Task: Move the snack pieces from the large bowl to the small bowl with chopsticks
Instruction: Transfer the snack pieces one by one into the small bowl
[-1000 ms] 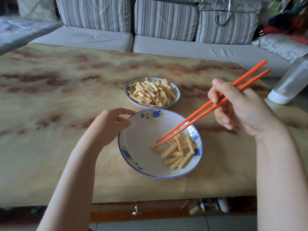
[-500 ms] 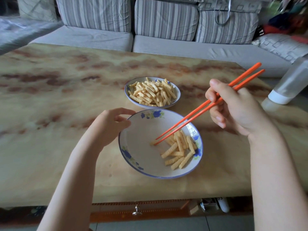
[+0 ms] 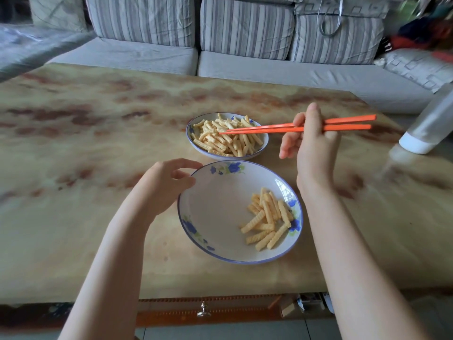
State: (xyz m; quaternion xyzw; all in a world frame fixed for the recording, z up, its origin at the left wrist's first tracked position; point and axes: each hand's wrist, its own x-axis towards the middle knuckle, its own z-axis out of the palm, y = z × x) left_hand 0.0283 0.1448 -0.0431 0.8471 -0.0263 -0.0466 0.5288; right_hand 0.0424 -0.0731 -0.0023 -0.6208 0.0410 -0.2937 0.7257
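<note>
Head view: marbled tabletop (image 3: pixel 85 148) before a striped sofa (image 3: pixel 245 28) (bottle (image 3: pixel 431 123) at right). Right hand (image 3: pixel 313 148) fingers grasp chopsticks (image 3: pixel 269 130) over the small bowl (image 3: pixel 245 158); left hand (image 3: pixel 164 185) fingers hold the large bowl (image 3: pixel 215 212) by its rim.

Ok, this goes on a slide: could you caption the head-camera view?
Right hand holds orange chopsticks over the heaped small bowl; left hand holds the large bowl, a few snack pieces inside.

Both of this person's hands are bare, the left hand (image 3: pixel 169 185) and the right hand (image 3: pixel 311 148) alike, with slim fingers and narrow wrists. Behind each wrist the forearm runs back bare as well, long and slender, widening a little away from the hand until the lower edge of the view cuts it off.
</note>
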